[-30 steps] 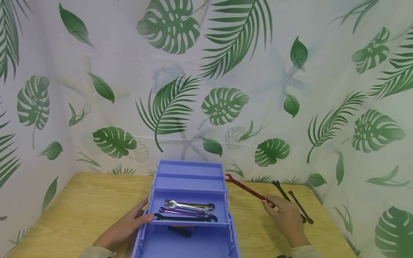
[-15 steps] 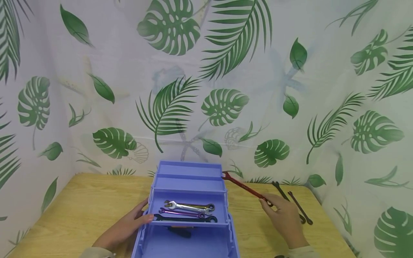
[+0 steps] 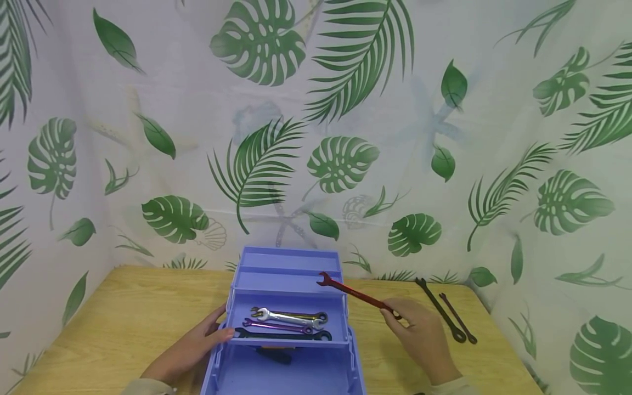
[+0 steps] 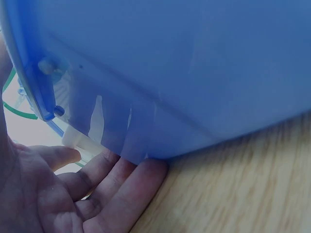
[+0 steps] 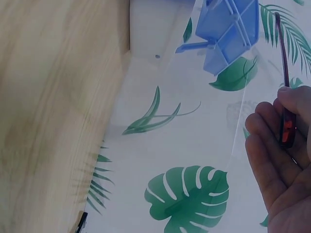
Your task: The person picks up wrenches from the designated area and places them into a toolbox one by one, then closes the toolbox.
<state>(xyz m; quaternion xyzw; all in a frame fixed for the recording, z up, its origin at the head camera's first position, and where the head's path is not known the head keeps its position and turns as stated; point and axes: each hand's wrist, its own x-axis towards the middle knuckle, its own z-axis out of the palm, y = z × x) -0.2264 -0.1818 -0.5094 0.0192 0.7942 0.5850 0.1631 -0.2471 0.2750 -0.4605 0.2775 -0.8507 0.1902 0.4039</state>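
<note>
My right hand (image 3: 419, 336) pinches a red combination wrench (image 3: 356, 294) by its ring end between thumb and fingers. Its open end points left, over the right part of the upper tray (image 3: 283, 278) of a blue fold-out toolbox (image 3: 296, 379). My left hand (image 3: 197, 343) holds the toolbox's left side, thumb on the lower tray's corner; in the left wrist view its fingers (image 4: 141, 187) lie against the blue wall. On the lower tray lie a black wrench (image 3: 276, 334), a purple wrench (image 3: 276, 326), a silver wrench (image 3: 291, 317) and a gold one partly behind it.
Two dark wrenches, a longer one (image 3: 441, 311) and a thinner one (image 3: 458, 318), lie on the wooden table (image 3: 163, 296) at right. A dark-handled tool (image 3: 276, 355) sits in the toolbox bottom, partly under the tray. A leaf-printed cloth (image 3: 365, 214) hangs behind.
My right hand has moved left with the red wrench, bringing its open end from beside the upper tray to over it. My left hand and the toolbox have stayed put.
</note>
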